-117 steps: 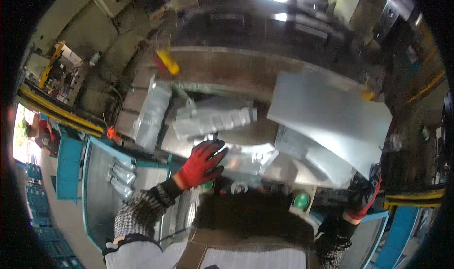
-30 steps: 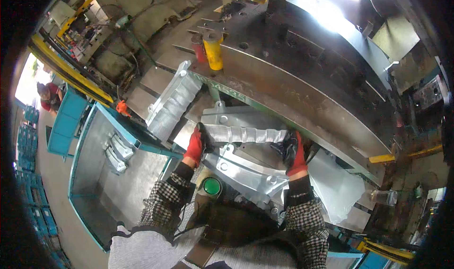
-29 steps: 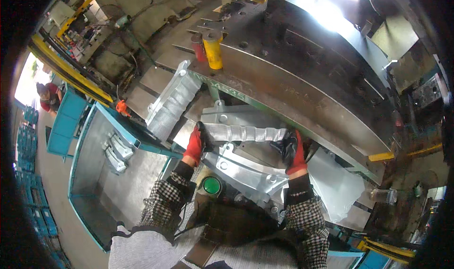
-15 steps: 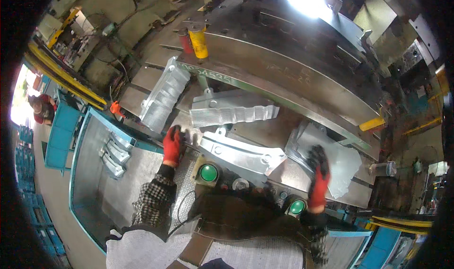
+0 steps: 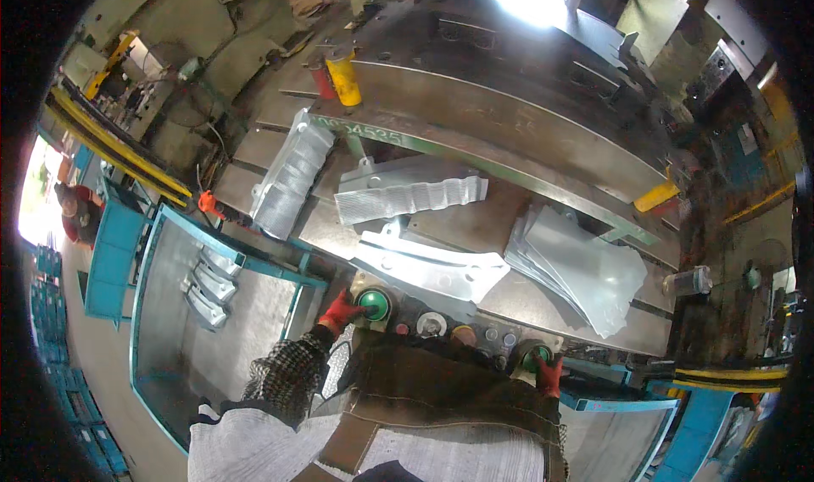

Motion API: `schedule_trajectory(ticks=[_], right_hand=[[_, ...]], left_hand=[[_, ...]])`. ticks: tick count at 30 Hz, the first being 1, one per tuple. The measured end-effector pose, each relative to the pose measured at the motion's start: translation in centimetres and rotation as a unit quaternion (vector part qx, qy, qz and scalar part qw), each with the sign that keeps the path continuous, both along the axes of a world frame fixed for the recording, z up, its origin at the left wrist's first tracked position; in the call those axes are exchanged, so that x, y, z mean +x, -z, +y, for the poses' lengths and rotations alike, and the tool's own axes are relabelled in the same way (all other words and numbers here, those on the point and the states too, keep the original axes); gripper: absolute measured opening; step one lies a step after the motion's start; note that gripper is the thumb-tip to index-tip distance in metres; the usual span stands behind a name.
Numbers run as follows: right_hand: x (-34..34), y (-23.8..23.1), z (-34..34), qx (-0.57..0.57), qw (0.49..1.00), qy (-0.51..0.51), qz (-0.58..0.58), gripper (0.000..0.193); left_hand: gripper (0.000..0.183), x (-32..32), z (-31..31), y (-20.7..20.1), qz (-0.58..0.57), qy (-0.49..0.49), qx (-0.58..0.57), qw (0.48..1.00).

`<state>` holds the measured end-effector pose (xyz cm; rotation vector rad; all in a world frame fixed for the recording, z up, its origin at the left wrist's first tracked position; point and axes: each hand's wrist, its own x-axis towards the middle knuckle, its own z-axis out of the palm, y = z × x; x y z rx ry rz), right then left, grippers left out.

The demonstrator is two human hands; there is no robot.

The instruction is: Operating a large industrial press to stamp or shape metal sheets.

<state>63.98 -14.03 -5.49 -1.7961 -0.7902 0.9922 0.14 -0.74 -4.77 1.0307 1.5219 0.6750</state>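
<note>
My left hand, in a red glove with dark fingertips, reaches onto the left green push button. Its fingers look spread and it grips nothing. At the right green push button is my right hand, also gloved, with its dark fingertips over the button and the fingers apart. Beyond the buttons lies a shiny curved stamped metal part. Two ribbed metal parts rest behind it, one crosswise and one slanting at the left. Flat sheet-metal blanks lie fanned in a stack at the right.
A large press die spans the back, with a yellow post at its left end. Blue-framed bins stand at the left and lower right; the left one holds several metal parts. A person is at far left.
Both hands have come back toward my body: the left from beside the shiny part's left end, the right from over the blanks. Both now touch the green buttons.
</note>
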Motion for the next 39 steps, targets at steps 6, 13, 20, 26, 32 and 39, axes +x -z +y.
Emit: schedule_trajectory(ticks=[6,13,20,26,32,39], right_hand=[[1.3,3.8,0.9,-0.066,0.994,0.016,-0.083,0.088],[-2.4,-5.5,1.2,0.064,0.995,-0.011,-0.072,0.075],[-0.4,-0.1,1.1,-0.049,0.975,0.02,-0.217,0.082],[-1.5,-2.7,0.5,-0.054,0.973,0.044,-0.219,0.087],[-2.7,-4.8,1.0,-0.102,0.968,0.052,-0.223,0.088],[-1.8,-2.9,0.0,-0.039,0.968,0.027,-0.248,0.086]], left_hand=[[0.086,-3.3,-2.2,5.1,-0.041,-0.104,-0.026,0.993],[0.079,1.6,-0.6,-2.3,0.0,-0.048,0.046,0.998],[0.048,0.8,-0.7,-4.3,0.119,-0.027,-0.009,0.993],[0.074,3.9,-0.6,-10.6,0.011,-0.015,-0.004,1.0],[0.061,2.5,-1.2,-10.2,0.013,-0.016,0.004,1.0],[0.053,3.0,-1.7,-10.3,0.07,-0.052,-0.004,0.996]])
